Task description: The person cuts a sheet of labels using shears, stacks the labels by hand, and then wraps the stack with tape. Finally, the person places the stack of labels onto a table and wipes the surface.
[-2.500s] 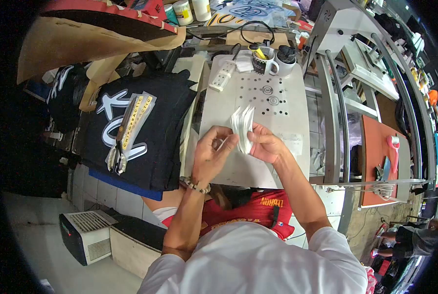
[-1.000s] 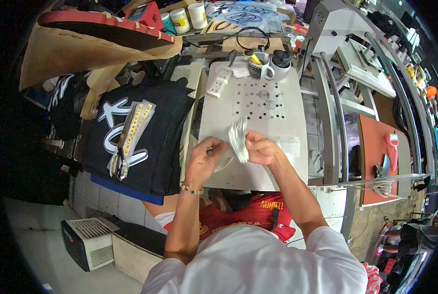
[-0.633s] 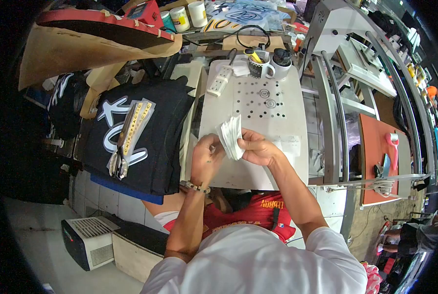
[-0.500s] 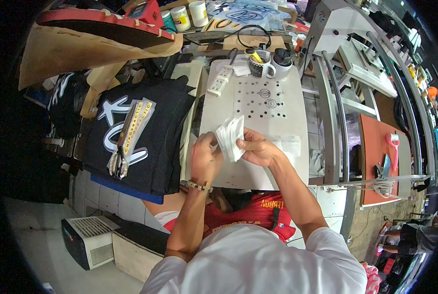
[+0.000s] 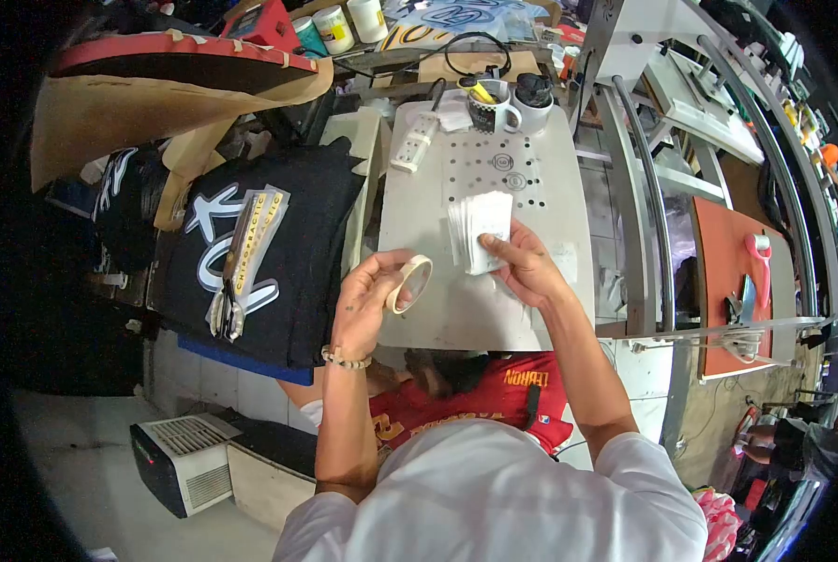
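Observation:
A roll of cream tape (image 5: pixel 413 284) is held between the fingers and thumb of my left hand (image 5: pixel 370 300), above the front left of the pale board (image 5: pixel 447 323). My right hand (image 5: pixel 524 259) pinches a fanned stack of white slips (image 5: pixel 482 229), its thumb lying across their lower part. The slips hang over the middle of the board and hide some of its printed dots. A gap separates the tape roll from the slips.
Black shirts (image 5: pixel 297 234) bearing scissors (image 5: pixel 227 304) and printed strips (image 5: pixel 261 234) lie at the left. A power strip (image 5: pixel 415 142) and two mugs (image 5: pixel 489 114) stand at the board's back. A metal frame (image 5: pixel 636 225) rises at the right. Farther right, a person's legs show.
My hands have moved apart. The tape roll now shows in my left hand, where the slips and fingers hid the view before. My right hand has moved slightly right with the slips, now more upright.

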Demonstrator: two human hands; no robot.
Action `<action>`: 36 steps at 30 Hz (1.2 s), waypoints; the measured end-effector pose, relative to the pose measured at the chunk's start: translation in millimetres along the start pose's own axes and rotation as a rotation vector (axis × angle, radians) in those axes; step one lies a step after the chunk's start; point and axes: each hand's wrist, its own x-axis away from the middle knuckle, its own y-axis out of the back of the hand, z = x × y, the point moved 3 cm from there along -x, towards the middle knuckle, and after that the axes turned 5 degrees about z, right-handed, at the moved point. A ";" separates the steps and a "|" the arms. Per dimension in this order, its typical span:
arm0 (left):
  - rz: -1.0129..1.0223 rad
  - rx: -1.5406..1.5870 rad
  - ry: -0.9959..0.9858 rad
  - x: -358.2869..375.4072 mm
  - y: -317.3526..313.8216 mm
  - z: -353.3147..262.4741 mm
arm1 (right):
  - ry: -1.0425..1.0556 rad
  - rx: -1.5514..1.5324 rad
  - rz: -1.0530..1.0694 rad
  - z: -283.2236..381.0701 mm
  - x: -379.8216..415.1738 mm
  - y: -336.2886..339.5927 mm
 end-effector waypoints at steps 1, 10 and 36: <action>-0.018 0.026 0.006 0.9 -1.1 0.1 | -0.008 0.046 -0.033 2.7 2.0 -2.3; -0.146 -0.291 -0.085 -2.8 -22.9 1.9 | 0.191 0.885 -0.096 11.4 5.4 -28.7; -0.003 -0.131 -0.017 3.1 -15.8 -5.8 | 0.244 0.507 -0.142 24.5 20.4 -41.2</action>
